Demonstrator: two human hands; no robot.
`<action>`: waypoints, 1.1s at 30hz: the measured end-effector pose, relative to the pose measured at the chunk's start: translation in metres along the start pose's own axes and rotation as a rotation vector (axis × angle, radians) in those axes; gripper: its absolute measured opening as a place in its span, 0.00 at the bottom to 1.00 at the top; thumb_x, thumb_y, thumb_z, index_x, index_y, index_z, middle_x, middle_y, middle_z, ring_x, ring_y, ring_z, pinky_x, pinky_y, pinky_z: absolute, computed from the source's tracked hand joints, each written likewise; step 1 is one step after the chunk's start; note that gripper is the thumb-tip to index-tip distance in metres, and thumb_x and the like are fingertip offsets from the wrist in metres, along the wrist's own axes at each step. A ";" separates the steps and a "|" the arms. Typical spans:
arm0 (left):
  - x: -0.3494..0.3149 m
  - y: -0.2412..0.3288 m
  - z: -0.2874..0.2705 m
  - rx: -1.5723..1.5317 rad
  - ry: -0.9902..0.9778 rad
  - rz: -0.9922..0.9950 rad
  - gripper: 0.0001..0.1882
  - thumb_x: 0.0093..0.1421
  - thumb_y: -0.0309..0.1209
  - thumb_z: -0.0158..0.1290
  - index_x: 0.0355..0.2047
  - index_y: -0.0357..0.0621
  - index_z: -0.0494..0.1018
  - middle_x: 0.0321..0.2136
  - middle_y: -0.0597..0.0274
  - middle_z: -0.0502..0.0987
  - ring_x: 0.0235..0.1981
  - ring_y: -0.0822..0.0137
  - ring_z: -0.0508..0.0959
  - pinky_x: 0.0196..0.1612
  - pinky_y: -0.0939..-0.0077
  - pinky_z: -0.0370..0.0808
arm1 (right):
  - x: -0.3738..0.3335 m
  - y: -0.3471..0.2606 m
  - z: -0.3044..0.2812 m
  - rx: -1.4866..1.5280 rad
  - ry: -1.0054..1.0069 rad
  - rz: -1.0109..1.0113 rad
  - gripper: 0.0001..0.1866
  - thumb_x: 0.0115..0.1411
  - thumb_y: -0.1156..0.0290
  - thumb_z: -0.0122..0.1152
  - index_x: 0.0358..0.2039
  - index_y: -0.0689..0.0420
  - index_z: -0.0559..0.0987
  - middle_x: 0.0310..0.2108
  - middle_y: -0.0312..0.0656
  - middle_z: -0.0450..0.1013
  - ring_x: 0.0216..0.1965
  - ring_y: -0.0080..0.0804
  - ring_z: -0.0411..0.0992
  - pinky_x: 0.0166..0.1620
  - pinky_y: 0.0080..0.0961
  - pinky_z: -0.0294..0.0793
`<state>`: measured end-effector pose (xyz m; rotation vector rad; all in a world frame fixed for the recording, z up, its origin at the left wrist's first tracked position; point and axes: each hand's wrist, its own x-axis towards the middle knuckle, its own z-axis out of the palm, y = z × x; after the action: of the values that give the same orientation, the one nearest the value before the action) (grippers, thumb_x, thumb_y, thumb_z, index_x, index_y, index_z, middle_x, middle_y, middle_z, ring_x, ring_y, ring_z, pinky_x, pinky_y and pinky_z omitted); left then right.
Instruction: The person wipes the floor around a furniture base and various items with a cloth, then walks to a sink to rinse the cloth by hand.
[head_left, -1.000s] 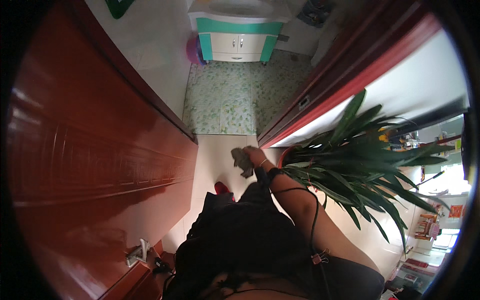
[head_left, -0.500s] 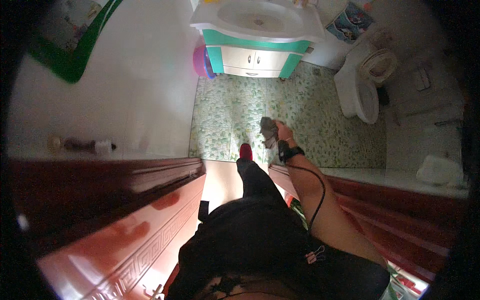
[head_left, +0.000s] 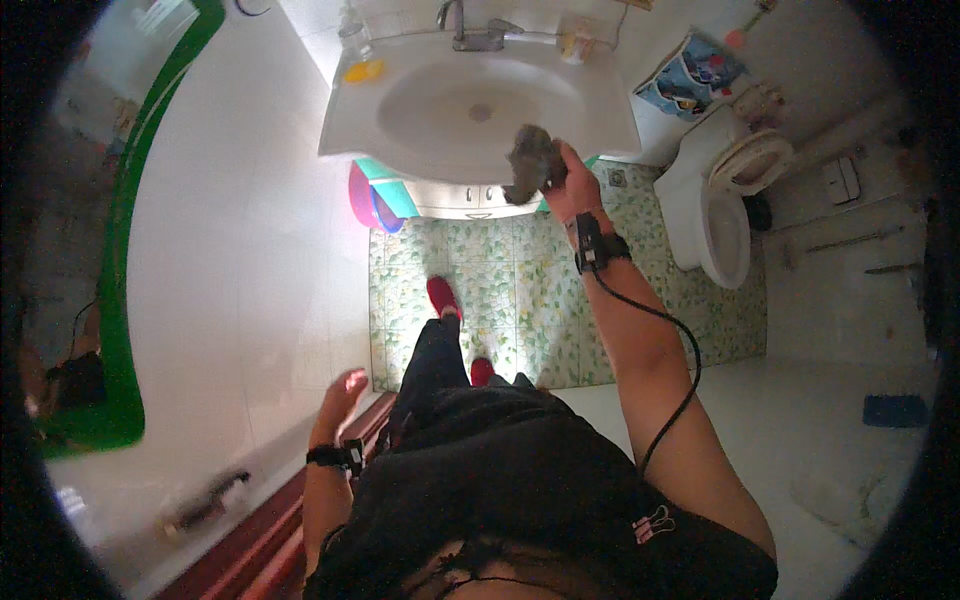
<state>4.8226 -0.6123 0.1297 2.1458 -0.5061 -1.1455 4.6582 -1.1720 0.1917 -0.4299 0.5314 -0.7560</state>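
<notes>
White wall [head_left: 220, 250], leaf-patterned floor [head_left: 550, 310], white toilet [head_left: 688, 222]

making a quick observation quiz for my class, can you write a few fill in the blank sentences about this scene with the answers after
The crumpled cloth is in the person's ____ hand.
The person's shoes are ____.
The small yellow item lies on the ____ side of the sink.
The mirror on the wall has a ____ frame.

Missing words: right; red; left; green.
</notes>
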 end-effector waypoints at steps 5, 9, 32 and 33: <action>0.141 0.171 -0.034 -0.111 -0.148 0.148 0.21 0.68 0.38 0.53 0.57 0.39 0.70 0.48 0.52 0.78 0.53 0.63 0.76 0.57 0.69 0.71 | 0.105 -0.021 -0.057 -0.689 0.304 -0.039 0.32 0.64 0.56 0.57 0.65 0.53 0.62 0.63 0.43 0.62 0.61 0.45 0.63 0.61 0.50 0.62; 0.242 0.288 -0.056 -0.216 -0.242 0.218 0.22 0.69 0.36 0.51 0.58 0.35 0.68 0.51 0.51 0.76 0.53 0.62 0.76 0.57 0.69 0.72 | 0.137 -0.017 -0.065 -0.503 0.400 0.088 0.35 0.63 0.55 0.59 0.66 0.52 0.61 0.63 0.45 0.61 0.62 0.48 0.62 0.61 0.52 0.63; 0.560 0.360 0.138 -1.551 -0.393 -0.491 0.25 0.69 0.49 0.41 0.55 0.45 0.68 0.54 0.57 0.73 0.52 0.55 0.74 0.57 0.55 0.70 | 0.289 0.112 -0.011 -1.493 0.114 0.119 0.27 0.52 0.63 0.70 0.50 0.58 0.72 0.47 0.51 0.75 0.48 0.51 0.73 0.50 0.41 0.73; 0.556 0.368 0.137 -1.370 -0.323 -0.468 0.23 0.68 0.48 0.42 0.54 0.45 0.68 0.52 0.57 0.74 0.51 0.56 0.75 0.54 0.57 0.71 | 0.276 0.096 -0.004 -1.367 0.037 0.101 0.24 0.53 0.62 0.69 0.48 0.58 0.73 0.45 0.51 0.75 0.45 0.50 0.74 0.48 0.39 0.73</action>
<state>4.9981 -1.2572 0.0022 0.8675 0.5896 -1.4471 4.8749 -1.3133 0.0548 -1.6328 1.0607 -0.1940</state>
